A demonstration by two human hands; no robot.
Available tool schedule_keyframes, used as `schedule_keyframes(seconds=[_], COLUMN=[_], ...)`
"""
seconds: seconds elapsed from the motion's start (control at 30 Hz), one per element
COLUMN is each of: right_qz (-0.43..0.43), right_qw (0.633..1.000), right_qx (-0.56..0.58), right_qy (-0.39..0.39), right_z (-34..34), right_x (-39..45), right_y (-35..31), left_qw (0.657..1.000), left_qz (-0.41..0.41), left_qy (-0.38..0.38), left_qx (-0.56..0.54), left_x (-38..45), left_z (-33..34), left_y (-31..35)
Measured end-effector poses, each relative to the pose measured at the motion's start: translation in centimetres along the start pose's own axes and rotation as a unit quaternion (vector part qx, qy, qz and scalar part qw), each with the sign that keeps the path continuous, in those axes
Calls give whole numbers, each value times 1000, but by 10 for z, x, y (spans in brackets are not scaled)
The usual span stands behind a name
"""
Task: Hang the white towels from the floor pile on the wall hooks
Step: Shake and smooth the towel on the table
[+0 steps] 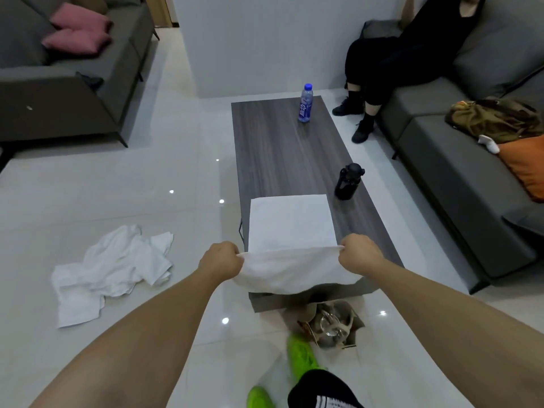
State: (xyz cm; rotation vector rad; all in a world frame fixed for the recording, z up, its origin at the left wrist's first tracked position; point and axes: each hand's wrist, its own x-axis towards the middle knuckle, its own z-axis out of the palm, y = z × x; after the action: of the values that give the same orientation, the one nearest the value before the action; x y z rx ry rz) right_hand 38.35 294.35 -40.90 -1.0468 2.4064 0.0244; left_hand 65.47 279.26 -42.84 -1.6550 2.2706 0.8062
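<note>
I see both arms reaching forward over the near end of the worktop [282, 148]. My left hand [221, 260] and right hand [359, 254] each have a closed grip pinching one corner of a white towel [290, 228], stretched taut between them — its near part sags below the hands, while the far part lies flat on the wood toward 12 o'clock. The pile [110, 270] of other white towels sits crumpled on the floor [88, 189] at about 9 o'clock from my hands, well apart from the worktop. A black flask [348, 181] stands near the worktop's right edge at 1 o'clock, and a blue bottle [306, 103] stands upright at the far end. A paper bag [331, 326] rests on the floor just below the towel — beside my green shoes [300, 356]. A person in black [391, 60] sits on the sofa [459, 178] at 2 o'clock.
</note>
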Motion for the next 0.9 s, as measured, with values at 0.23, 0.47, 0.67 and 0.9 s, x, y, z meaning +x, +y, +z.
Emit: schedule_keyframes(seconds=[0.23, 0.47, 0.67, 0.9], right_qz=[35, 66, 73, 58], right_qw=[998, 997, 990, 983], right_qx=[52, 49, 115, 151], right_qy=[11, -16, 27, 91], right_z=[-3, -6, -1, 35], right_x=[61, 171, 273, 409], right_y=[-3, -12, -13, -5], left_qw=[999, 997, 992, 981], left_qz=[-28, -53, -63, -91], left_qy=[24, 42, 85, 125], left_qx=[-4, -31, -65, -120], left_x=[58, 159, 267, 381], left_z=[-4, -3, 6, 47], left_y=[5, 39, 65, 75])
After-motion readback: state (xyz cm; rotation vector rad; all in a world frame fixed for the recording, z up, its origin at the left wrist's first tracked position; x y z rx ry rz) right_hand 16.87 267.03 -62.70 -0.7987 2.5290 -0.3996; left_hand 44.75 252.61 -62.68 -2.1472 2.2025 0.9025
